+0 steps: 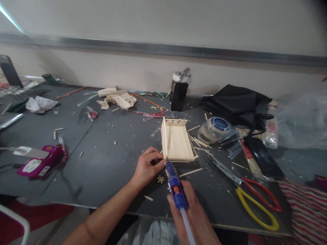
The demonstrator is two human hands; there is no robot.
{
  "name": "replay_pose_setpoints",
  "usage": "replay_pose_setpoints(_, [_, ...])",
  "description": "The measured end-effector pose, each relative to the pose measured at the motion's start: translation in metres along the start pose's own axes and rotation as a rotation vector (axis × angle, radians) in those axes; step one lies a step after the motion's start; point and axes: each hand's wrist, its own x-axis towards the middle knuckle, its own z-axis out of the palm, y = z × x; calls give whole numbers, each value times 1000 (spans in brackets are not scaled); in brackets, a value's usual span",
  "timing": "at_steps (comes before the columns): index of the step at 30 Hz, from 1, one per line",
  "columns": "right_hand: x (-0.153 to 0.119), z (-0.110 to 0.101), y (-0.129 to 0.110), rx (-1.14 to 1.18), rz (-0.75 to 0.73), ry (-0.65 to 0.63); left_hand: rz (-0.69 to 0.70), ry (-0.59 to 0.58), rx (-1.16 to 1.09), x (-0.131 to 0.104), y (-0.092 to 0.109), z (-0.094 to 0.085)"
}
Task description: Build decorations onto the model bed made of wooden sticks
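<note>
My right hand (187,204) is wrapped round a blue hot glue gun (174,182) with a clear glue stick (187,224) out of its back end. Its nozzle meets the near left corner of a small model made of thin wooden sticks (178,139), which has a raised side and a patterned far rail. My left hand (148,165) is closed at that same corner, thumb and forefinger pinching; what lies between them is hidden. Just below, a little star-shaped piece of sticks (160,179) lies on the dark table (114,177).
Scissors with red and yellow handles (245,190) lie at the right. Behind them are a lidded jar (214,130), a phone (264,156) and a black bag (235,102). Another phone (179,97) leans upright at the back. A purple power strip (41,161) sits left. Loose sticks (200,143) are scattered.
</note>
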Motion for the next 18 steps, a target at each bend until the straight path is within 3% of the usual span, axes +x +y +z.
replay_pose_setpoints(5, [2, 0, 5, 6, -20, -8, 6, 13, 3, 0, 0, 0])
replay_pose_setpoints(18, [2, 0, -8, -32, -25, -8, 11, 0, 3, -1, 0, -1])
